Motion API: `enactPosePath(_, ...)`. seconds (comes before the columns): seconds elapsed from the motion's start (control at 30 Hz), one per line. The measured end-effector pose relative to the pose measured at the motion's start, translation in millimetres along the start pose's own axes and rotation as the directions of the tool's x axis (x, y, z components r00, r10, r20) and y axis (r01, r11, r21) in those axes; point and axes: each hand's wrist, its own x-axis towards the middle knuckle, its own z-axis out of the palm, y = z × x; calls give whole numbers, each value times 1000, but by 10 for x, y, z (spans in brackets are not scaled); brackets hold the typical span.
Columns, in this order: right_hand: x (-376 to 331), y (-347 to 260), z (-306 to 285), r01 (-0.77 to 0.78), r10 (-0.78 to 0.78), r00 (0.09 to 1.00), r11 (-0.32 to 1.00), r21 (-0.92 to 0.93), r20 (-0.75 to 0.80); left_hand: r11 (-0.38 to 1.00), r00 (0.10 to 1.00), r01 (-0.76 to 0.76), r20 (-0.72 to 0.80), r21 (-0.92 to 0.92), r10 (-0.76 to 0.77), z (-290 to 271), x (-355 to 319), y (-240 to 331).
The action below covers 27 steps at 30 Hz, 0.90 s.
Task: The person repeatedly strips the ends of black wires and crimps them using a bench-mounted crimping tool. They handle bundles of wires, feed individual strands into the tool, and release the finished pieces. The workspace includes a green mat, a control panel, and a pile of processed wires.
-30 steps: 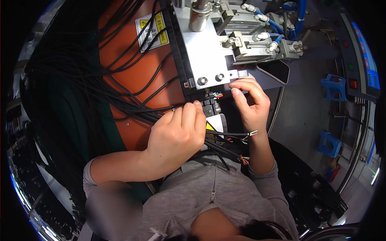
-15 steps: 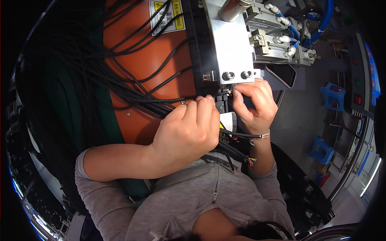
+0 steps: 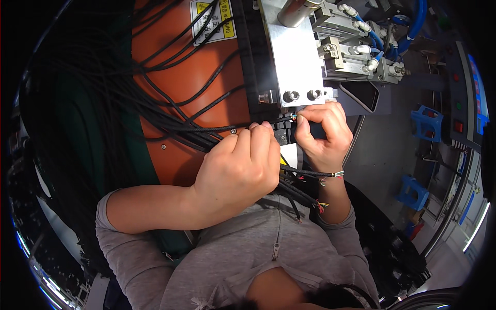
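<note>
My left hand (image 3: 240, 163) is closed around black braided cables (image 3: 206, 135) that run in from the left across an orange surface. One cable's stripped end, with thin coloured wires (image 3: 293, 118), lies at a small black fixture (image 3: 283, 129) under the silver metal block (image 3: 297, 57). My right hand (image 3: 329, 133) pinches those wires between thumb and forefinger, just beneath the block's lower edge. Below my left hand hang more cable ends (image 3: 320, 205) with bare coloured wires fanned out.
Pneumatic cylinders (image 3: 346, 64) with blue hoses stand right of the block, beside a phone-like dark frame (image 3: 361, 95). The orange machine surface (image 3: 178, 98) bears a yellow warning label (image 3: 214, 23). Blue stools (image 3: 426, 124) stand on the floor at right, near a control panel (image 3: 460, 98).
Both hands keep their hold with almost no movement. The whole view has shifted very slightly, and my right fingertips remain at the wire ends.
</note>
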Motion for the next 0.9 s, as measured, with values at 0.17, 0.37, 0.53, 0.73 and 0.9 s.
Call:
enactPosePath(0.17, -8, 6, -2, 3, -3, 1000, 1000, -6, 0, 1000, 1000, 4, 1, -4, -4, -3, -7, 2)
enactPosePath(0.37, -44, -43, 11, -168, 167, 985, 985, 29, 34, 1000, 999, -9, -50, 7, 9, 25, -7, -4)
enactPosePath(0.53, -53, -37, -4, -472, 445, 879, 861, 190, 170, 1000, 999, -2, -37, -9, 1, 20, -2, -4)
enactPosePath(0.73, -159, 139, -211, -504, 434, 860, 649, 570, 267, 1000, 1000, -5, -14, 10, 5, 7, -3, 10)
enactPosePath(0.9, -149, 153, -496, -177, -95, 937, 702, 690, 337, 986, 993, 108, 52, -127, -102, -32, 54, -18)
